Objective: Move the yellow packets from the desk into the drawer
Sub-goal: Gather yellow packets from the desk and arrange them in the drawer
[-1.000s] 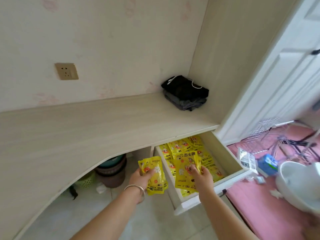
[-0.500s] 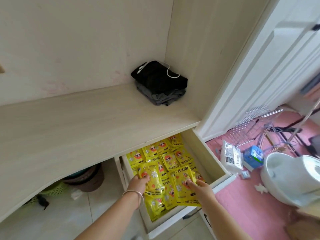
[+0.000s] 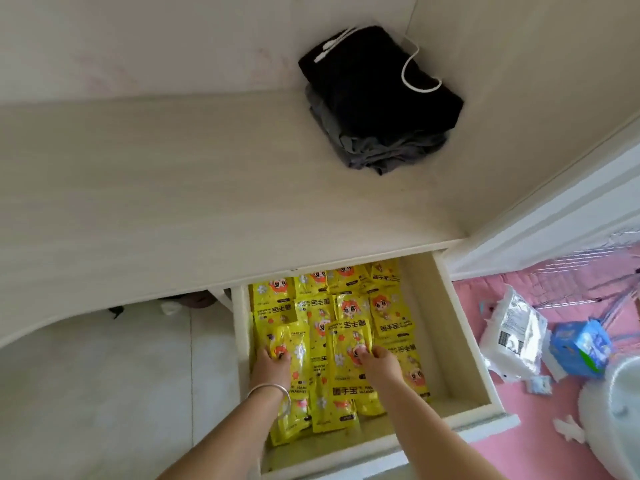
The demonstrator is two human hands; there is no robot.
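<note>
The open drawer under the pale wooden desk is filled with several yellow packets lying flat. My left hand, with a silver bracelet on its wrist, is inside the drawer at its left side and grips a yellow packet with curled fingers. My right hand is inside the drawer at the middle and pinches another yellow packet on top of the pile. No yellow packet shows on the desk top.
Folded black and grey clothes with a white cord lie in the desk's back right corner. A pink mat on the right holds a white plastic bag, a blue pack and a white basin. White tiled floor lies below left.
Both hands have gone from outside the drawer's front down into it, carrying their packets onto the pile. The camera has tilted down and closer.
</note>
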